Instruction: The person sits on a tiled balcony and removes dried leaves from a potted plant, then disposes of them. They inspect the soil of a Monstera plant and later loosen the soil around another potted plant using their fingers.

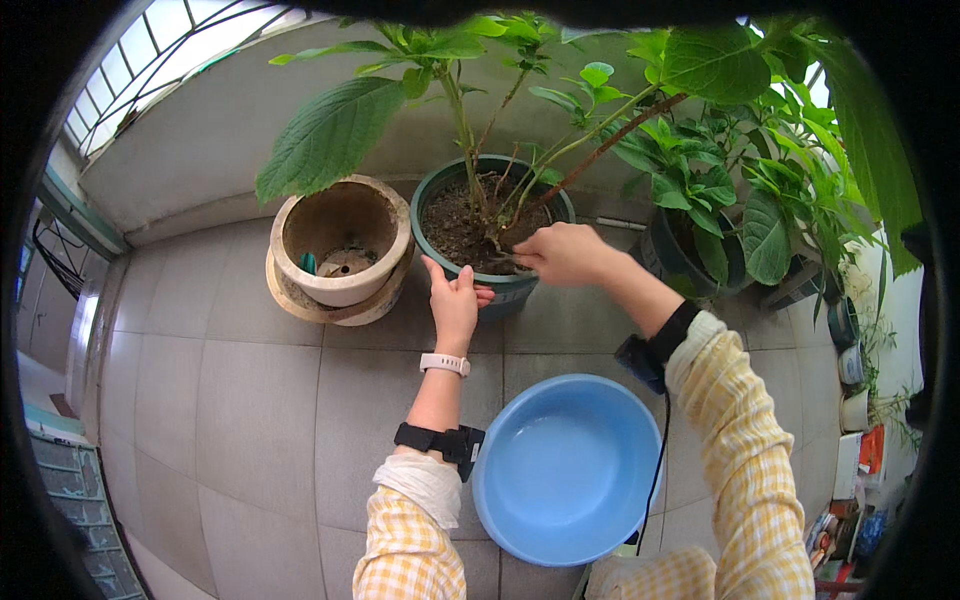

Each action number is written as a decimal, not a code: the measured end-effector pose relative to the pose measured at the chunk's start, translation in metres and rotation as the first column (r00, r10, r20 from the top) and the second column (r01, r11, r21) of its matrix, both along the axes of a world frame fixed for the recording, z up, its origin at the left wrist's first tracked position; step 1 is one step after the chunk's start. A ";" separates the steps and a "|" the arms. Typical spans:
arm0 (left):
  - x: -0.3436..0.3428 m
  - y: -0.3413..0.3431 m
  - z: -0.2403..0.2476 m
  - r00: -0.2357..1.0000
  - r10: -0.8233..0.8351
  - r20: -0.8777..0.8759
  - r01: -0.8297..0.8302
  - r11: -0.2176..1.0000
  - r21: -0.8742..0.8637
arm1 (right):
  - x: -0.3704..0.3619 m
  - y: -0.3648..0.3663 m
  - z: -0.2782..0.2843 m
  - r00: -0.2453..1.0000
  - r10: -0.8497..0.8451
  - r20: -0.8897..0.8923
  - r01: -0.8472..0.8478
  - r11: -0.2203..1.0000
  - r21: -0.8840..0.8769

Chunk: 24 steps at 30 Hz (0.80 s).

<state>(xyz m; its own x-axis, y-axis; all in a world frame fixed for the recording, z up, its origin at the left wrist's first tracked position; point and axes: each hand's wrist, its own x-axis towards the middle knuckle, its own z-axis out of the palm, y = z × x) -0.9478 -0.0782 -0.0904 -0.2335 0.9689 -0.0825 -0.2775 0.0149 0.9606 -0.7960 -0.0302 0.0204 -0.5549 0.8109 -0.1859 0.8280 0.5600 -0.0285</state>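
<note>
A green pot [508,292] of dark soil [450,222] stands by the wall, with a large-leaved plant [470,150] growing from it on several stems. Over the right part of the soil is my right hand [572,254], its fingers pinched together low beside the stem bases. Whatever lies between those fingertips is too small to make out. At the near left rim, my left hand [458,308] is turned palm up, fingers apart and holding nothing.
A cream pot [345,287] with bare inner walls stands left of the green one on a saucer [290,300]. Below my hands lies a light blue basin [568,470]. Another dark pot [672,250] with a leafy plant is at the right, and a black cable [660,450] hangs from my right wrist.
</note>
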 end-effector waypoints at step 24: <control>-0.010 0.003 0.009 0.992 -0.095 -0.078 0.085 0.989 -0.117 | -0.054 0.010 -0.033 0.996 0.027 -0.089 -0.024 0.999 0.038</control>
